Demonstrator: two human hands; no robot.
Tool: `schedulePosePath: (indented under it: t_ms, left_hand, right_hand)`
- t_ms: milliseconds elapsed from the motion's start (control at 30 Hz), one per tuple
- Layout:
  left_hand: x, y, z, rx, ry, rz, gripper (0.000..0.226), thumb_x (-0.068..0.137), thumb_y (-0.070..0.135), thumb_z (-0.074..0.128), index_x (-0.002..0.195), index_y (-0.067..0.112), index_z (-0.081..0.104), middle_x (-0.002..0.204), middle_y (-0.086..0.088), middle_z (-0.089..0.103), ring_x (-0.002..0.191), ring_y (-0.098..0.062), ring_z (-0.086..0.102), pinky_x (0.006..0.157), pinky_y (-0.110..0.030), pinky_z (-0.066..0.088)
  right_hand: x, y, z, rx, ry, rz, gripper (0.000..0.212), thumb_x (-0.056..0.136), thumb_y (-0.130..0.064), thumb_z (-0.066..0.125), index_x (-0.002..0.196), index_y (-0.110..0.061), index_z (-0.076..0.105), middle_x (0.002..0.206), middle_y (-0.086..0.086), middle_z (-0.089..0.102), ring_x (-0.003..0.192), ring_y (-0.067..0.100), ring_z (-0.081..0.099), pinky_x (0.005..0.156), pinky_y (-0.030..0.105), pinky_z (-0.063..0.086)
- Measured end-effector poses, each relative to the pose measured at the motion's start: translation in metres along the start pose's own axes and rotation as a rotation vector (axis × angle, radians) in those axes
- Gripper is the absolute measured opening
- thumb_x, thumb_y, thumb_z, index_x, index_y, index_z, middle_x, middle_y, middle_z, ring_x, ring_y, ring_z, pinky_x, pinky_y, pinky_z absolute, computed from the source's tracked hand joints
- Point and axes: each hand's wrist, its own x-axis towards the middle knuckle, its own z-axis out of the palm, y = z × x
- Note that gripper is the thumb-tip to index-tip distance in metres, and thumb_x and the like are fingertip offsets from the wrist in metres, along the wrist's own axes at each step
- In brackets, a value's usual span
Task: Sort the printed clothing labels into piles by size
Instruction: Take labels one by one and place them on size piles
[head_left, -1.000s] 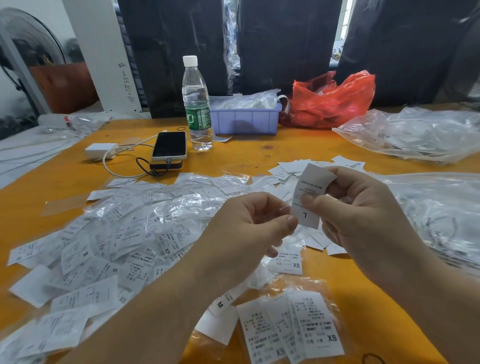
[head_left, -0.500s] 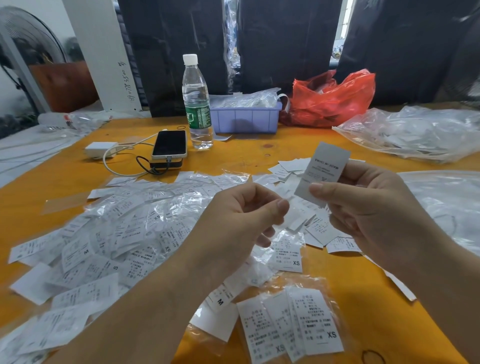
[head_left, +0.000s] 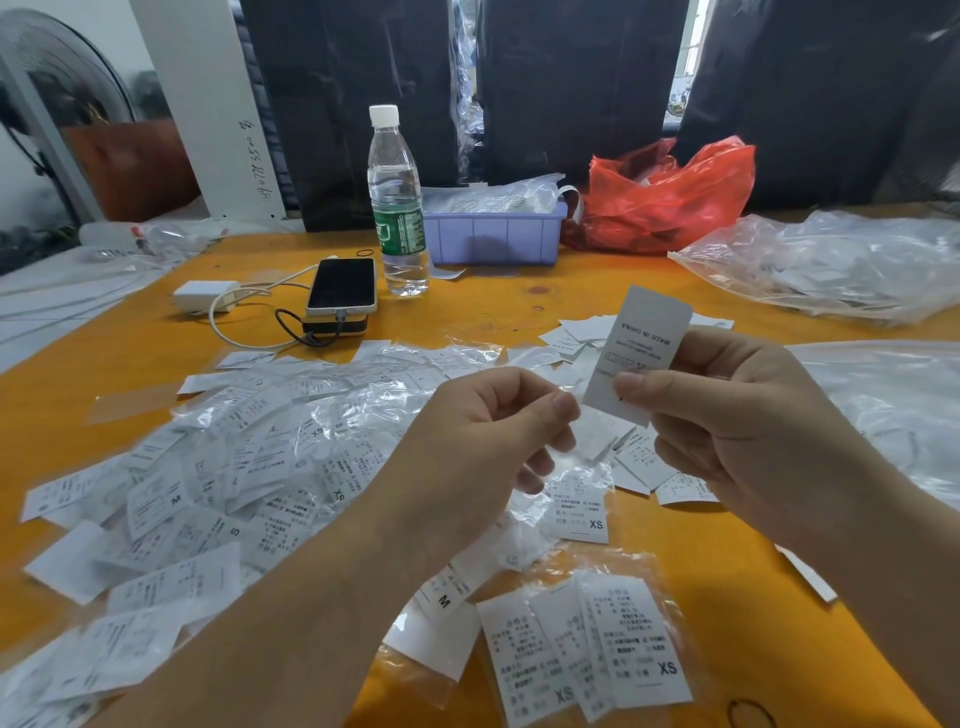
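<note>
My right hand (head_left: 737, 426) pinches a white printed label (head_left: 641, 343) between thumb and fingers, held upright above the table with "MADE IN CHINA" upside down. My left hand (head_left: 483, 441) hovers just left of it, fingers curled, thumb tip near the label's lower edge; whether it touches is unclear. A big heap of loose labels in clear sleeves (head_left: 218, 478) covers the table's left half. A small pile of XS labels (head_left: 587, 654) lies at the front. Another small pile (head_left: 576, 338) lies behind my hands.
On the orange table (head_left: 519, 306) stand a water bottle (head_left: 396, 208), a phone on a power bank (head_left: 342, 288) with a white charger (head_left: 205, 296), a purple bin (head_left: 493, 236), a red plastic bag (head_left: 665, 197) and clear bags (head_left: 831, 265) at the right.
My right hand has lifted the label up and to the right, and turned it from its L-marked face to the side printed "MADE IN CHINA". The left hand stayed nearly still.
</note>
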Motion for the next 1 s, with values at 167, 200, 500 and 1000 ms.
schedulePosePath:
  t_ms: [167,200,500,1000]
  left_hand:
    - [-0.0003,0.0009,0.0013,-0.002,0.004,0.002,0.019,0.094,0.020,0.060,0.078,0.014,0.068,0.067,0.004,0.067,0.059,-0.008,0.057,0.059,-0.026,0.053]
    - [-0.0004,0.0009,0.0014,0.002,0.004,0.003,0.020,0.094,0.020,0.059,0.077,0.015,0.068,0.068,0.004,0.068,0.060,-0.009,0.057,0.060,-0.026,0.053]
    - [-0.0014,0.0019,0.0017,-0.037,-0.005,-0.014,0.023,0.091,0.027,0.060,0.077,0.010,0.066,0.060,0.003,0.062,0.058,-0.014,0.054,0.057,-0.023,0.051]
    - [-0.0007,0.0010,0.0009,-0.097,-0.073,-0.037,0.018,0.083,0.030,0.067,0.077,0.013,0.067,0.065,0.002,0.064,0.057,-0.010,0.056,0.059,-0.022,0.053]
  right_hand:
    - [-0.0012,0.0007,-0.0002,-0.038,-0.012,-0.011,0.037,0.063,-0.015,0.071,0.100,-0.009,0.073,0.061,0.006,0.060,0.034,0.004,0.030,0.038,0.015,0.030]
    - [-0.0015,0.0013,0.0005,-0.056,-0.013,-0.020,0.039,0.064,-0.016,0.071,0.102,-0.008,0.072,0.062,0.004,0.064,0.035,0.004,0.032,0.038,0.014,0.031]
    - [-0.0036,0.0000,0.0033,-0.049,-0.004,-0.084,0.027,0.065,-0.017,0.069,0.091,-0.010,0.076,0.068,0.009,0.065,0.037,0.006,0.029,0.039,0.015,0.028]
    - [-0.0061,0.0036,0.0065,-0.067,-0.084,-0.102,0.029,0.072,-0.016,0.068,0.098,-0.006,0.072,0.062,0.002,0.066,0.037,0.003,0.037,0.037,0.013,0.030]
